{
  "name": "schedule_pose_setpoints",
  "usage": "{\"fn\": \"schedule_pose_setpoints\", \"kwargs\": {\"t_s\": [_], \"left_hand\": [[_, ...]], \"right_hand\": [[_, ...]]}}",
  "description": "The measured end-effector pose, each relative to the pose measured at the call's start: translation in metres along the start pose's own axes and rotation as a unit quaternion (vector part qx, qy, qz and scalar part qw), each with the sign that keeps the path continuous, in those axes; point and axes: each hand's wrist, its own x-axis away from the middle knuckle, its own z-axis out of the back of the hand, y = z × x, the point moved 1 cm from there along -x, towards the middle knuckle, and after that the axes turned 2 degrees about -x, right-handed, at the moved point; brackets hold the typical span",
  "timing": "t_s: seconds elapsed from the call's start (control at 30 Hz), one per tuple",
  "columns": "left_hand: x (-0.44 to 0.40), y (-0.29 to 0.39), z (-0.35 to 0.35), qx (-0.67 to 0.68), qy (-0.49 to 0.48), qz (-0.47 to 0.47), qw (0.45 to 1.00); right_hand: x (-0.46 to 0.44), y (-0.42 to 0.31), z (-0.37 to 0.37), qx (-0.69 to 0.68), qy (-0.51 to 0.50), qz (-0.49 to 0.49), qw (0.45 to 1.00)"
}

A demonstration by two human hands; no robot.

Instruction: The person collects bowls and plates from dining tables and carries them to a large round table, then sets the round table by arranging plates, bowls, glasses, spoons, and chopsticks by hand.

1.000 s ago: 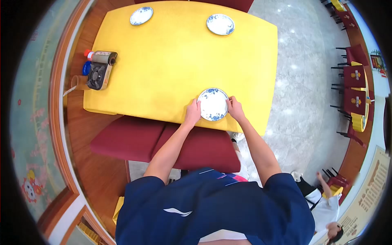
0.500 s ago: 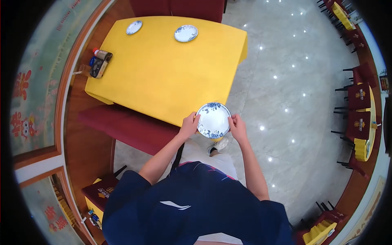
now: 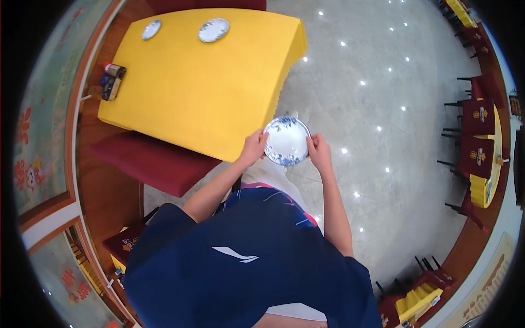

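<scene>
Gripping the blue-patterned white plate (image 3: 287, 141) by opposite edges, your left hand (image 3: 254, 147) and right hand (image 3: 320, 152) hold it in front of you, above the floor (image 3: 350, 109) and just beside the yellow-covered table (image 3: 191, 82). On it, two similar plates (image 3: 213, 30) lie toward the far edge, and a portable gas stove (image 3: 111, 86) sits at the left end.

2 hands (image 3: 255, 147) grip blue-wht plate (image 3: 287, 142); 2 other plates (image 3: 214, 30) on yellow tbl (image 3: 191, 82).

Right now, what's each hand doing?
Left hand: closed on the near edge of the plate, its left side.
Right hand: closed on the plate's right side.
</scene>
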Motion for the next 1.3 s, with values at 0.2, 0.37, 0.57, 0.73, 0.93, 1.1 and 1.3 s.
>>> {"fn": "schedule_pose_setpoints", "kwargs": {"t_s": [0.2, 0.37, 0.57, 0.73, 0.93, 1.1, 1.3], "left_hand": [[-0.073, 0.031, 0.001, 0.059, 0.057, 0.011, 0.997], [-0.13, 0.061, 0.0, 0.091, 0.118, 0.042, 0.988], [-0.194, 0.111, -0.018, 0.166, 0.183, 0.084, 0.965], [-0.253, 0.161, -0.032, 0.182, 0.217, 0.083, 0.956], [-0.332, 0.201, -0.064, 0.178, 0.27, 0.105, 0.94], [-0.404, 0.239, -0.114, 0.232, 0.358, 0.163, 0.89], [-0.484, 0.321, -0.146, 0.3, 0.403, 0.186, 0.844]], "right_hand": [[-0.104, -0.022, 0.008, -0.002, -0.062, -0.008, 0.998], [-0.205, -0.055, 0.024, 0.02, -0.157, 0.005, 0.987], [-0.316, -0.099, 0.056, 0.079, -0.255, 0.048, 0.962], [-0.403, -0.103, 0.08, 0.094, -0.274, 0.062, 0.955], [-0.519, -0.098, 0.1, 0.092, -0.359, 0.048, 0.927], [-0.632, -0.113, 0.116, 0.133, -0.44, 0.083, 0.884], [-0.76, -0.187, 0.126, 0.202, -0.544, 0.177, 0.795]]}}
